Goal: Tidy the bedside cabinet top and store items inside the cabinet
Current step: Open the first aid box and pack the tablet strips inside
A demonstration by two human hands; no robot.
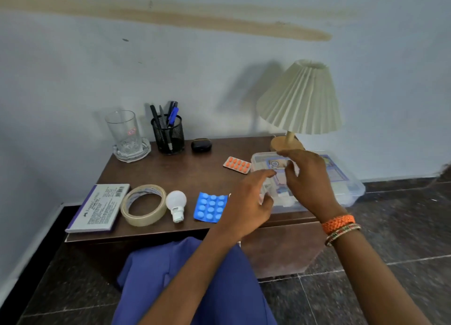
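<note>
Cabinet top [170, 178]: dark brown surface against a pale wall, carrying every item listed below.
Clear plastic box [351, 190]: lidded, transparent, at the right end of the top, overhanging its right edge; printed packets show through the lid.
Right hand [307, 178]: above the box lid, fingers loosely spread and blurred; whether they touch the lid cannot be told. They hold nothing.
Left hand [246, 202]: at the box's left front corner, fingers extended and relaxed, grasping nothing; contact with the box is unclear.
Bracelets [339, 224]: orange and beaded bands on the right wrist.
Orange pill strip [237, 165]: flat, just left of the box.
Blue pill strip [210, 207]: near the front edge, partly under the left hand.
Light bulb [176, 204]: white, lying on its side, between the blue strip and the tape.
Tape roll [144, 205]: lying flat, touching the notepad's corner.
Notepad [97, 207]: at the front left corner.
Drinking glass [123, 129]: upright in a glass ashtray [131, 152], back left.
Pen holder [168, 135]: black mesh, holding pens.
Earbud case [201, 144]: black, right of the holder.
Lamp [300, 97]: pleated cream shade, wooden base behind the box.
</note>
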